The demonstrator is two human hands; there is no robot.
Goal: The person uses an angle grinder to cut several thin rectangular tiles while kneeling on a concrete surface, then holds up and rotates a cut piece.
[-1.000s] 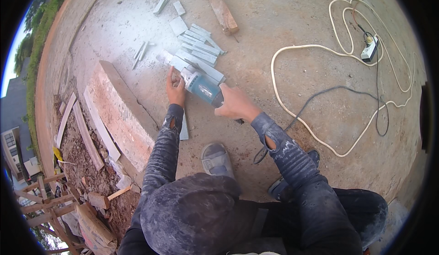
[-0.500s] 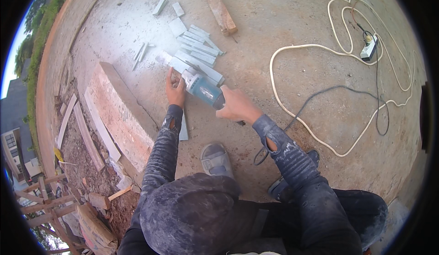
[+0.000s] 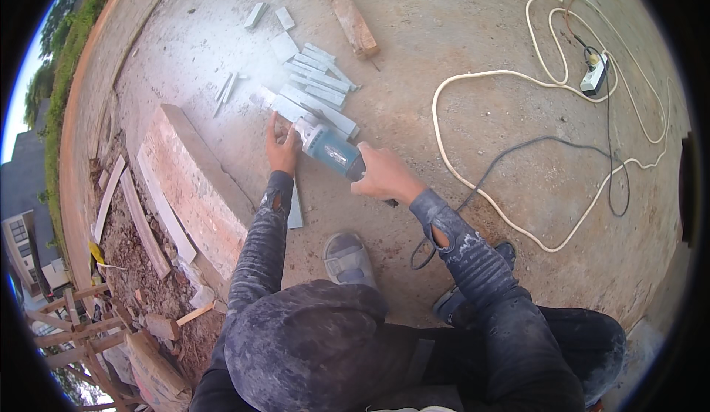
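My right hand (image 3: 384,171) is closed on the rear of a teal angle grinder (image 3: 331,149), which is tilted toward the upper left. Its front end is blurred by white dust at a pale stone piece (image 3: 293,103). My left hand (image 3: 282,146) is beside the grinder's head, its fingers bent round the edge of that piece, index finger raised along it. Several pale cut strips and small offcuts (image 3: 318,79) lie just beyond, and another pale strip (image 3: 296,208) lies under my left wrist.
A timber offcut (image 3: 344,12) lies at the top. A long rough block (image 3: 185,175) is at the left, beside boards (image 3: 137,212) and rubble. A power strip (image 3: 594,75) and looped white and black cables (image 3: 473,75) spread across the right. My sandalled feet (image 3: 347,260) are below.
The grinder and my right hand have shifted slightly down and right. My left hand stays near the grinder's head, and the white dust haze persists.
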